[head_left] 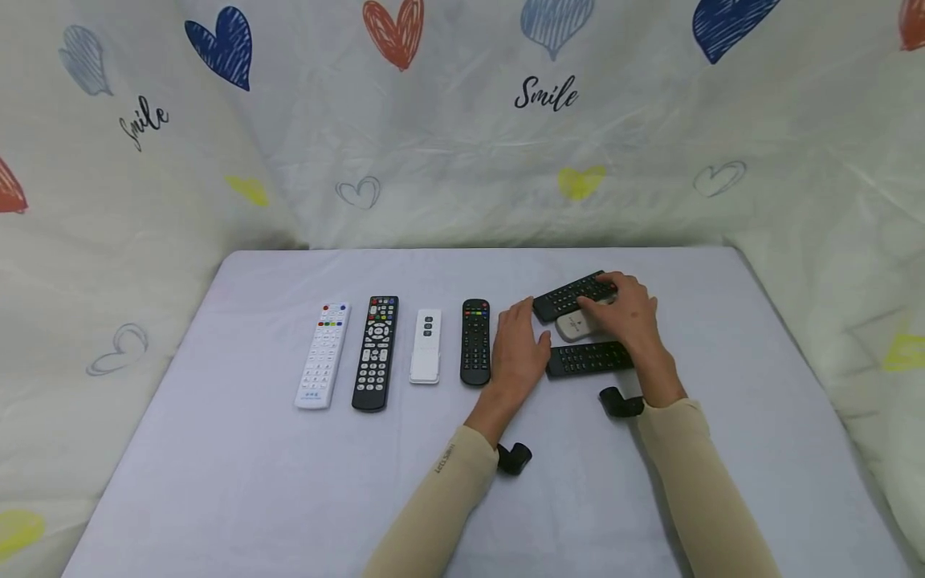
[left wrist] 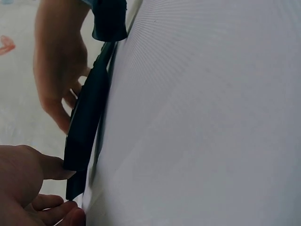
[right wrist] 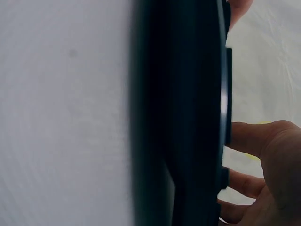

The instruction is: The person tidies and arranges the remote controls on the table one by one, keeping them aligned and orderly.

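On the pale surface (head_left: 238, 482) seen from the head camera lay seven remotes. Four stood in a tidy row on the left: a long white remote (head_left: 323, 355), a long black remote (head_left: 376, 353), a small white remote (head_left: 425, 346) and a short black remote (head_left: 475, 341). Three more sat in a loose cluster to the right: an upper black remote (head_left: 567, 296) lying aslant, a pale grey remote (head_left: 576, 325) just under it, and a lower black remote (head_left: 588, 358) lying crosswise. The left hand (head_left: 519, 345) rested with relaxed fingers between the short black remote and the cluster, its thumb side close to the lower black remote's left end. The right hand (head_left: 630, 317) lay over the cluster's right side, fingers curled on the far end of the upper black remote; it covered that remote's right end and part of the pale grey one. Two hands and two beige sleeves were in view.

From the left wrist, the surface (left wrist: 202, 117) filled most of the frame. A dark remote (left wrist: 87, 122) was seen edge-on, its buttons not visible; the left hand's fingertips (left wrist: 56, 169) touched its near end, and the right hand (left wrist: 59, 80) sat beyond.

From the right wrist, a black remote (right wrist: 188, 113) was a blurred dark slab, cut off above and below, with the right hand's fingers (right wrist: 254, 139) curled behind it.
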`<state>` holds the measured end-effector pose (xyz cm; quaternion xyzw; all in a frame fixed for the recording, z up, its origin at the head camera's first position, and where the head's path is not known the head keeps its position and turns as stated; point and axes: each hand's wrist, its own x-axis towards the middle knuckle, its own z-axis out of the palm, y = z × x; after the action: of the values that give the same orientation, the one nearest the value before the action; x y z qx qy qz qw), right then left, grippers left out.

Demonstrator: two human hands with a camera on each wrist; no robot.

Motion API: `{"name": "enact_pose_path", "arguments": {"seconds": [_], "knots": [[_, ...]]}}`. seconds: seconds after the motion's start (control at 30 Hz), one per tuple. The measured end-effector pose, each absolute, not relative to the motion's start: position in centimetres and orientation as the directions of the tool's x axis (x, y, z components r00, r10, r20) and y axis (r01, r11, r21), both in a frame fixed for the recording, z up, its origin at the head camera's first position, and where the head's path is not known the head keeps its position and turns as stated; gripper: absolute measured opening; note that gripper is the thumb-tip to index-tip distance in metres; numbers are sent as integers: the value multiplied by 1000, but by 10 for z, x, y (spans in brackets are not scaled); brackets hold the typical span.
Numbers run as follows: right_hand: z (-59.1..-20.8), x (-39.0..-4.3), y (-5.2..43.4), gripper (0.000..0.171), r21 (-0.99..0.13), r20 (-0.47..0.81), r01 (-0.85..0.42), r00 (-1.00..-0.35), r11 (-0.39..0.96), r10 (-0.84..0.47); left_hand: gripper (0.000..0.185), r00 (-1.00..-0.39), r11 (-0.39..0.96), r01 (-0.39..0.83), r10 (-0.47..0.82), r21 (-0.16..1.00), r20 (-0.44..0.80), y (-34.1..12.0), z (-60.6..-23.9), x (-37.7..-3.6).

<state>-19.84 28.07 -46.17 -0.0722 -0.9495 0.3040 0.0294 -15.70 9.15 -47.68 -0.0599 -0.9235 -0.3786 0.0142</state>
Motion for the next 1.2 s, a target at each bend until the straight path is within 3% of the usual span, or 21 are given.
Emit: {"name": "enact_pose_path", "arguments": {"seconds": [0.43,0.83,1.2], "knots": [[-457,-197,280,66,-565,10,61,-997,823,80,60,-996,667,81,79,740,38,86,-476,-161],[-459,-197,276,79,-636,54,-3,-998,772,41,62,-998,633,54,19,772,54,88,-480,-159],[-455,-194,272,79,-666,116,-47,-992,744,40,55,-996,603,87,25,793,90,88,-482,-159]]}}
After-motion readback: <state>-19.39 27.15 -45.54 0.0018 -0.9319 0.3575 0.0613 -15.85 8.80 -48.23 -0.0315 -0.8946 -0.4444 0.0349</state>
